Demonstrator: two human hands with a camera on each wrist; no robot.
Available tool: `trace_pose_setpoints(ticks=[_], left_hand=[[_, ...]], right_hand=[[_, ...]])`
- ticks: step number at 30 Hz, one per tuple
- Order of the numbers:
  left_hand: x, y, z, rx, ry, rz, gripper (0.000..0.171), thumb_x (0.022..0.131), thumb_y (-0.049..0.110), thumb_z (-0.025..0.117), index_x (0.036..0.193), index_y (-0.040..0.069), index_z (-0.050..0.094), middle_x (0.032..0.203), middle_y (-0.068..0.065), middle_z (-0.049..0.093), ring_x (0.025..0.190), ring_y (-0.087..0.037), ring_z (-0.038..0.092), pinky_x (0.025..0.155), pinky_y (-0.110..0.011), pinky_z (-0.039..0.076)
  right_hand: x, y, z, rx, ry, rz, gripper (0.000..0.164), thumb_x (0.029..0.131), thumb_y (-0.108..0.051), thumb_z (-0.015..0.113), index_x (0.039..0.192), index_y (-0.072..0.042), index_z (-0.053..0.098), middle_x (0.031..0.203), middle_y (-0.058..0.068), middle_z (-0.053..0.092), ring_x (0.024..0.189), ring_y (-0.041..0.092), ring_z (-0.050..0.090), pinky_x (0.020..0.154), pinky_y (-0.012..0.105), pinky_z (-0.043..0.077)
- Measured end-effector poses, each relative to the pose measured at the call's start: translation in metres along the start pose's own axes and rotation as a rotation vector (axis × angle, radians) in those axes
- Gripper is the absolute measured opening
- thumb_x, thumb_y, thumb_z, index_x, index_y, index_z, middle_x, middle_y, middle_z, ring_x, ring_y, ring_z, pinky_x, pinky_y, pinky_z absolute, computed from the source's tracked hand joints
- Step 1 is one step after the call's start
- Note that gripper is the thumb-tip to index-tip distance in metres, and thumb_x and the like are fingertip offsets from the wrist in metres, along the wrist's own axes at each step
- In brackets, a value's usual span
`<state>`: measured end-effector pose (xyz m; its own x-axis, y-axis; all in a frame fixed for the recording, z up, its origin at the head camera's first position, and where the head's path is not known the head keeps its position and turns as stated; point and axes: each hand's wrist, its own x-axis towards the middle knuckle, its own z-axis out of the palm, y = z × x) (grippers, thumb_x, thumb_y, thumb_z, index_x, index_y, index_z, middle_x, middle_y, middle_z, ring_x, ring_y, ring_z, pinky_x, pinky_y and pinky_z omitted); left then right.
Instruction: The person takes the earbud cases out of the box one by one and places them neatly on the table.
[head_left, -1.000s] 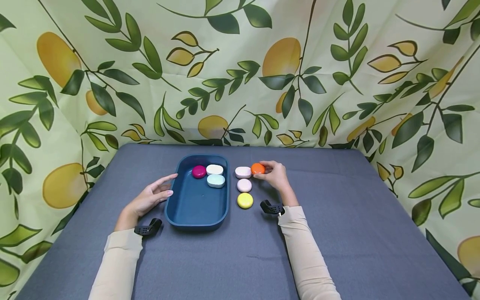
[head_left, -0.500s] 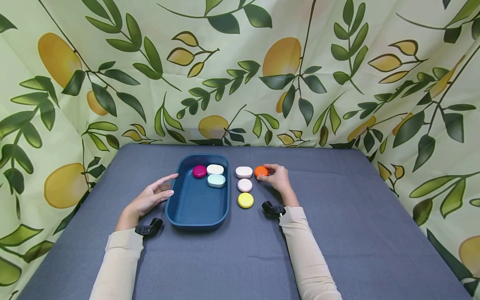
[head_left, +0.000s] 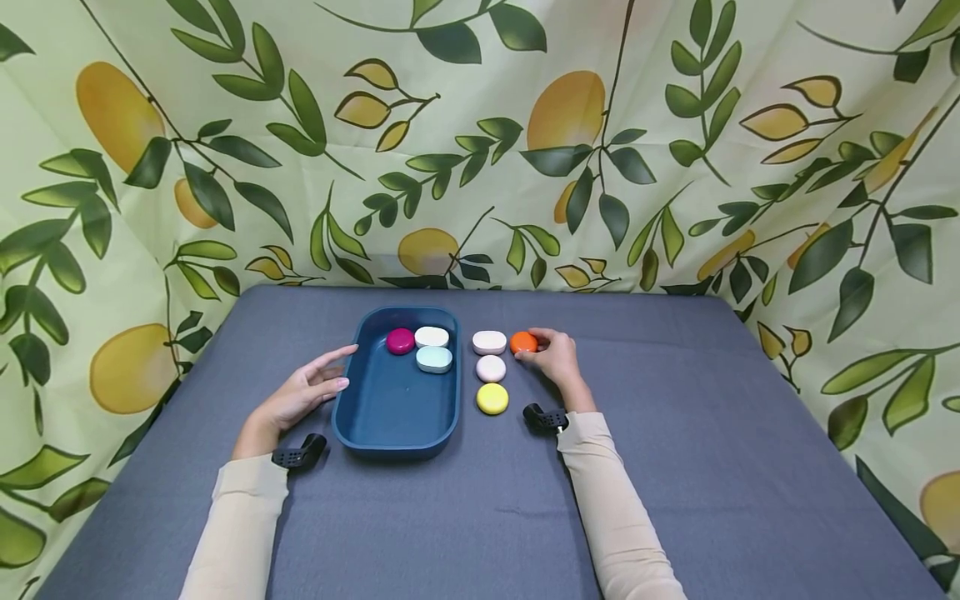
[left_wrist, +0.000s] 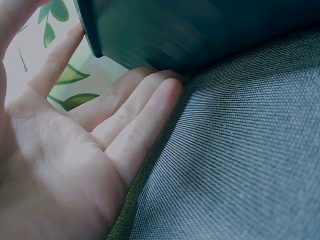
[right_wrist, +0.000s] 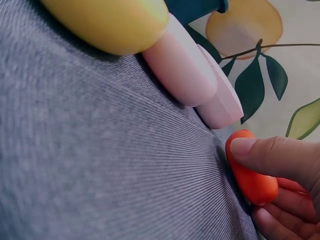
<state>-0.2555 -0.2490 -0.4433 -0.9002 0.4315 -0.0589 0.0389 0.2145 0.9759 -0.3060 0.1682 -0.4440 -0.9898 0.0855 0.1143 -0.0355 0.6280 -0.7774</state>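
My right hand (head_left: 556, 357) pinches a round orange bar of soap (head_left: 523, 342) between thumb and fingers. In the right wrist view the orange soap (right_wrist: 252, 172) sits at the cloth's surface, a small gap from its neighbours. Left of it lie an oval pale pink soap (head_left: 489, 342), a round pale pink soap (head_left: 491, 368) and a round yellow soap (head_left: 492, 399), roughly in a column. With fingers extended, my left hand (head_left: 302, 392) rests against the left side of a blue tray (head_left: 397, 452). The left wrist view shows its fingertips touching the tray's wall (left_wrist: 150, 35).
Inside the tray are a magenta round soap (head_left: 401, 341), a white oval soap (head_left: 432, 337) and a light blue oval soap (head_left: 434, 359). Grey-blue cloth (head_left: 675, 433) covers the table. A leaf-and-fruit patterned curtain (head_left: 480, 83) hangs behind and at the sides.
My right hand has shifted the orange soap a little to the right, widening its gap from the oval pale pink soap. My left hand stays at the tray.
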Motion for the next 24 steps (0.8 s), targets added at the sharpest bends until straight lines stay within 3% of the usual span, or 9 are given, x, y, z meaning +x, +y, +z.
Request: trace_pose_setpoints(ticks=[7, 24], left_hand=[[-0.0008, 0.0020, 0.0002, -0.007, -0.016, 0.019, 0.061, 0.098, 0.016, 0.053, 0.152, 0.008, 0.026, 0.153, -0.034, 0.026, 0.108, 0.009, 0.055, 0.089, -0.013, 0.048], [0.0001, 0.0004, -0.0001, -0.019, -0.016, 0.027, 0.061, 0.098, 0.015, 0.053, 0.152, 0.007, 0.026, 0.151, -0.035, 0.029, 0.108, 0.006, 0.056, 0.089, -0.014, 0.048]], right_hand=[[-0.0007, -0.0007, 0.0012, 0.002, 0.003, 0.009, 0.052, 0.075, -0.009, 0.080, 0.123, 0.004, 0.063, 0.118, 0.024, 0.068, 0.100, 0.035, 0.067, 0.091, 0.042, 0.053], [0.0003, -0.0054, -0.0021, 0.032, -0.007, 0.049, 0.052, 0.078, -0.010, 0.079, 0.124, 0.005, 0.062, 0.120, 0.024, 0.067, 0.104, 0.035, 0.066, 0.094, 0.042, 0.052]])
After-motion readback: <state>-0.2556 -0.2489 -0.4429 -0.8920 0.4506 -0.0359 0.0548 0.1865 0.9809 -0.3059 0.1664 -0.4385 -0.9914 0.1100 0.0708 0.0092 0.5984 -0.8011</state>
